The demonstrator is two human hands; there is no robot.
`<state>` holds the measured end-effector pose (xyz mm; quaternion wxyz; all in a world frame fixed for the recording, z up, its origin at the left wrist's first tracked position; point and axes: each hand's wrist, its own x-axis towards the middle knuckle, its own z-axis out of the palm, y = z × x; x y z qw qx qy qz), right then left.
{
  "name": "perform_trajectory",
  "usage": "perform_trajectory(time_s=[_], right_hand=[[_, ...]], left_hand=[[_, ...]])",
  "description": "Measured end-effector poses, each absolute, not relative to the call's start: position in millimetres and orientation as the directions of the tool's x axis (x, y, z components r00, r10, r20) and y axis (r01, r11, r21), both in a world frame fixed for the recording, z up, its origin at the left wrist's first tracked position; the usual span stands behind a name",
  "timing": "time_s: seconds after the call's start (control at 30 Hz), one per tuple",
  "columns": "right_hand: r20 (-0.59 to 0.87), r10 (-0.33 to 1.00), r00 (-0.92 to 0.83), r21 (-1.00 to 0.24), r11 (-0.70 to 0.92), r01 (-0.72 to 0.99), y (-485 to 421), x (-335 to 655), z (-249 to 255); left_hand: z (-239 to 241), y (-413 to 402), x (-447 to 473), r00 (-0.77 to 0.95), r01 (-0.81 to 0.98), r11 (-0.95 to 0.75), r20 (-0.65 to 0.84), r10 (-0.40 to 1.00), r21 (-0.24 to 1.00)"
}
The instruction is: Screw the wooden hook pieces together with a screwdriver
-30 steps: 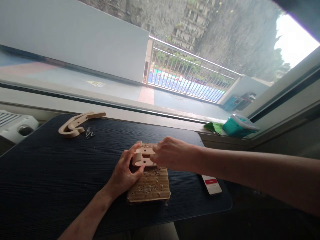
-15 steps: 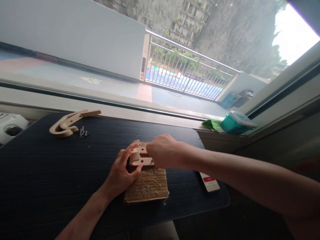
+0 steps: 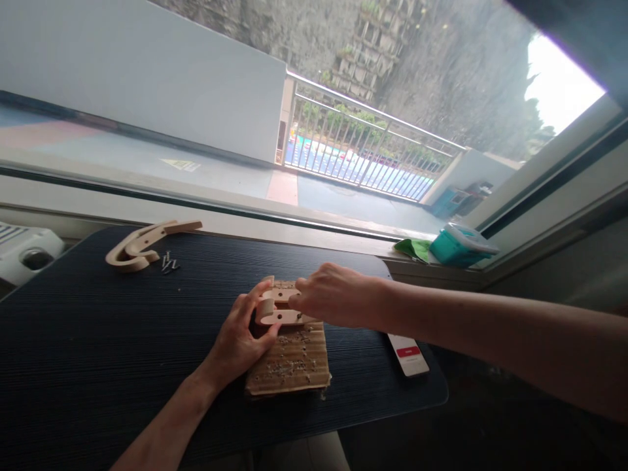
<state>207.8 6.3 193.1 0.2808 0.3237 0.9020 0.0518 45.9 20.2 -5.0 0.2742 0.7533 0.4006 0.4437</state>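
Note:
A pale wooden hook piece (image 3: 275, 311) lies on a pitted cardboard pad (image 3: 290, 363) on the dark ribbed table (image 3: 88, 340). My left hand (image 3: 239, 339) grips the curved left end of the hook piece, thumb and fingers wrapped round it. My right hand (image 3: 332, 295) reaches in from the right and hovers over the piece's flat end, fingertips pinched together at its top; what they hold is too small to make out.
A second wooden hook (image 3: 140, 244) and a few small screws (image 3: 169, 264) lie at the table's far left. A phone (image 3: 407, 354) rests near the right edge. A teal box (image 3: 461, 245) and green cloth (image 3: 415, 248) sit on the window sill. A white appliance (image 3: 27, 248) stands left.
The view shifted slightly. My right hand's fingertips eased a little right and up over the hook piece; my left hand kept its grip.

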Motion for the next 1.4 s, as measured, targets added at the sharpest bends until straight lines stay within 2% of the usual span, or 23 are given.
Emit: perform_trajectory(time_s=[0.1, 0.27, 0.47, 0.6, 0.67, 0.77, 0.87, 1.07, 1.4], right_hand=[[-0.426, 0.570, -0.702, 0.245, 0.820, 0.517, 8, 216, 186], [-0.426, 0.615, -0.664, 0.198, 0.779, 0.595, 10, 220, 180], [-0.511, 0.739, -0.440, 0.152, 0.581, 0.799, 15, 206, 184], [-0.557, 0.750, -0.356, 0.129, 0.502, 0.855, 23, 199, 184], [-0.567, 0.741, -0.359, 0.140, 0.517, 0.845, 24, 197, 185], [-0.546, 0.743, -0.388, 0.224, 0.576, 0.786, 20, 196, 188], [-0.495, 0.721, -0.485, 0.299, 0.665, 0.684, 10, 199, 193], [-0.454, 0.535, -0.712, 0.349, 0.842, 0.410, 4, 216, 185], [-0.402, 0.658, -0.637, 0.255, 0.748, 0.613, 0, 216, 180]], left_hand=[[-4, 20, 46, 0.293, 0.376, -0.533, 0.449, 0.844, 0.758], [-2, 19, 45, 0.288, 0.383, -0.527, 0.443, 0.849, 0.759], [-2, 19, 47, 0.282, 0.390, -0.524, 0.444, 0.851, 0.757], [-3, 20, 46, 0.291, 0.391, -0.537, 0.454, 0.842, 0.747], [-4, 20, 46, 0.293, 0.384, -0.540, 0.455, 0.841, 0.749], [-3, 21, 46, 0.293, 0.369, -0.536, 0.452, 0.843, 0.760], [-3, 21, 46, 0.299, 0.347, -0.544, 0.460, 0.836, 0.764], [-4, 20, 45, 0.287, 0.369, -0.538, 0.458, 0.841, 0.758], [-1, 19, 46, 0.295, 0.386, -0.517, 0.429, 0.854, 0.764]])
